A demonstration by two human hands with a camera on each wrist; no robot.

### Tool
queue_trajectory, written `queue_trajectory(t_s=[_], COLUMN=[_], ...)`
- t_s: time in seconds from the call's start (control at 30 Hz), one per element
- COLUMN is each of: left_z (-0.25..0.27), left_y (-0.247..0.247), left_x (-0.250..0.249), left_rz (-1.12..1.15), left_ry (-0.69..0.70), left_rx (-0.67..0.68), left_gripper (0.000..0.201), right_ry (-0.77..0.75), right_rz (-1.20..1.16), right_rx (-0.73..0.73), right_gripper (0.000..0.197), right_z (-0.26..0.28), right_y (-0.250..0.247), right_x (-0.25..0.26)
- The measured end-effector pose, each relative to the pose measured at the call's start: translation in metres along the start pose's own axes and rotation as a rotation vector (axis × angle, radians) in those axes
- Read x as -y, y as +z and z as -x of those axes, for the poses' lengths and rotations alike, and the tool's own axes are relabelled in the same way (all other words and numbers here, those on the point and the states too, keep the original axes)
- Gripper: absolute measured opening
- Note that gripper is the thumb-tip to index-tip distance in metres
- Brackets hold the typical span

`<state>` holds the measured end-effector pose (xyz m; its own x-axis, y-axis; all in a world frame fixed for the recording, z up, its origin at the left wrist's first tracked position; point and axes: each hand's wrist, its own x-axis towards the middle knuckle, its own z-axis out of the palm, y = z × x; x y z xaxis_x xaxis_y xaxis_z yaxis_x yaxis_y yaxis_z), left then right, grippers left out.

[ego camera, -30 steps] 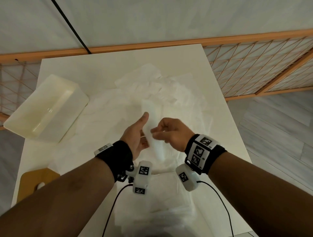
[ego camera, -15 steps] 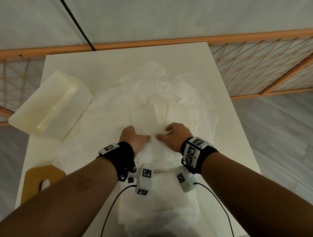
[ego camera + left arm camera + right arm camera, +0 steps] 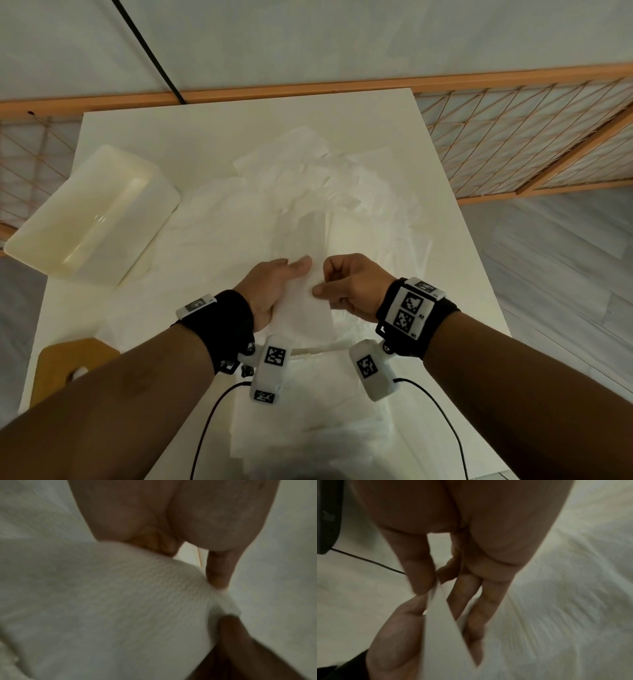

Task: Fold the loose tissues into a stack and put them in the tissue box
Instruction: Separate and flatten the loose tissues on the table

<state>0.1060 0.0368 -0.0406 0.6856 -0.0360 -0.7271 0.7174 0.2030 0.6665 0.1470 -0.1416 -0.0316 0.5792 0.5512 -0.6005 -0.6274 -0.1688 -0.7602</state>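
- While both hands work above the middle of the table (image 3: 219, 147), the left hand (image 3: 274, 291) grasps a single tissue (image 3: 305, 308) from below, thumb on top, and the right hand (image 3: 346, 287) pinches the same sheet at its right edge.
- The sheet is lifted clear of the surface, probably so that its edges can be brought together for a fold.
- In the right wrist view the right thumb and forefinger close on a thin flap, the remaining fingers (image 3: 465, 588) hanging loosely curled behind it.
- Loose tissues (image 3: 325, 192) lie spread across the far and middle table, not yet folded.
- A folded stack (image 3: 308, 411) sits at the near edge, between the forearms, within easy reach for adding the next sheet.
- The tissue box (image 3: 89, 219) lies at the far left, tilted over the table edge, and nothing shows inside it.
- A wooden lid (image 3: 68, 359) rests at the near left, apart from the box, leaving it open for loading.
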Motion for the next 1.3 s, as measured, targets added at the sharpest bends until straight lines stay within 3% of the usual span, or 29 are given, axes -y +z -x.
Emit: queue_trajectory(t_s=[0.07, 0.13, 0.2, 0.27, 0.37, 0.47, 0.67, 0.8, 0.93, 1.1, 1.2, 1.3], left_z=[0.005, 0.007, 0.009, 0.013, 0.023, 0.033, 0.045, 0.046, 0.044, 0.042, 0.041, 0.041], left_y=[-0.002, -0.005, -0.01, -0.013, -0.007, 0.009, 0.036, 0.041, 0.034, 0.029, 0.031, 0.034], left_x=[0.003, 0.006, 0.008, 0.01, 0.01, 0.008, 0.018, 0.032, 0.039, 0.045, 0.049, 0.044], left_rz=[0.003, -0.057, -0.147, -0.31, -0.653, -0.823, -1.214, -1.518, -1.564, -1.492, -1.578, -1.665], left_ry=[0.037, 0.102, 0.136, 0.141, 0.127, 0.1, 0.07, 0.124, 0.111, 0.135, 0.16, 0.268], left_rx=[0.078, 0.051, 0.029, 0.103, 0.261, 0.42, 0.617, 0.593, 0.554, 0.485, 0.472, 0.348], left_gripper=[0.05, 0.055, 0.049, 0.049, 0.045, 0.043, 0.048, 0.072, 0.08, 0.065, 0.066, 0.07], right_ry=[0.055, 0.083, 0.089, 0.087, 0.11, 0.155, 0.191, 0.177, 0.183, 0.142, 0.113, 0.099], right_rz=[-0.004, -0.016, -0.038, -0.028, 0.158, 0.323, 0.484, 0.552, 0.542, 0.484, 0.48, 0.474], right_rx=[0.119, 0.08, -0.118, -0.366, -0.614, -0.737, -0.782, -0.767, -0.756, -0.785, -0.791, -0.795], right_gripper=[0.023, 0.01, 0.022, 0.034, 0.011, 0.018, 0.041, 0.026, 0.023, 0.02, 0.018, 0.015], right_z=[0.009, 0.017, 0.019, 0.015, 0.004, -0.007, -0.013, -0.015, -0.016, -0.015, -0.013, -0.009], right_y=[-0.006, -0.014, -0.026, -0.04, -0.054, -0.064, -0.062, -0.061, -0.063, -0.059, -0.055, -0.055], right_x=[0.005, 0.013, 0.016, 0.015, 0.008, -0.001, 0.001, 0.003, 0.002, 0.002, 0.005, 0.007])
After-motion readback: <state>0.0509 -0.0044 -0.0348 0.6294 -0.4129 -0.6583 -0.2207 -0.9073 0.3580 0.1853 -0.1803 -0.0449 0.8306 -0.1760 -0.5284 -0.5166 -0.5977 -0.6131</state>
